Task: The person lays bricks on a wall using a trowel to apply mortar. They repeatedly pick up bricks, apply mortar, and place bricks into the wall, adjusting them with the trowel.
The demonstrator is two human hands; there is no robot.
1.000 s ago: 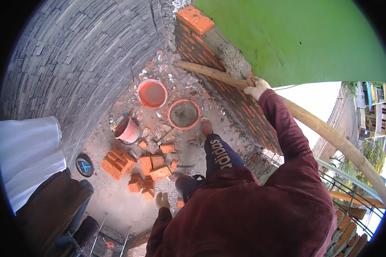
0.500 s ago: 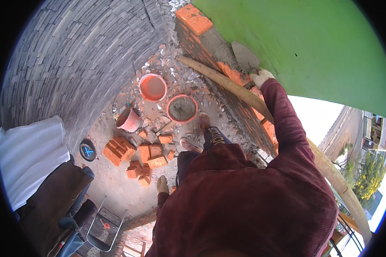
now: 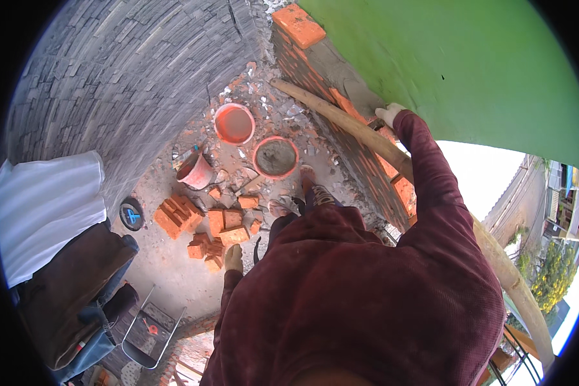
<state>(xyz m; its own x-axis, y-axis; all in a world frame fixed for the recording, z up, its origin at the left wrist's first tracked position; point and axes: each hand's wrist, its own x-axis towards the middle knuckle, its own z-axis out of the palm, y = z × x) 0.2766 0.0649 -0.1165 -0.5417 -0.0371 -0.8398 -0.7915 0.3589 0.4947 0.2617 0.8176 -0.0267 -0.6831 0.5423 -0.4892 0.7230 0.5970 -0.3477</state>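
My right hand, in a pale glove, is closed at the top of a low brick wall. It grips a trowel, whose grey blade lies against the wet mortar and blends with it; the handle is hidden in my fist. One orange brick rests farther along the wall top. My left hand, also gloved, hangs low with its fingers stretched and nothing visible in it. Just beyond it, loose orange bricks lie on the floor.
A bamboo pole slants across the wall under my right arm. Two buckets, one of mortar and one of murky liquid, stand among rubble beside a tipped bucket. A metal-framed chair is at lower left; a green wall rises at right.
The trowel blade has come down from a raised tilt to lie against the mortar by my right hand. My left hand has shifted slightly forward and left, nearer the bricks.
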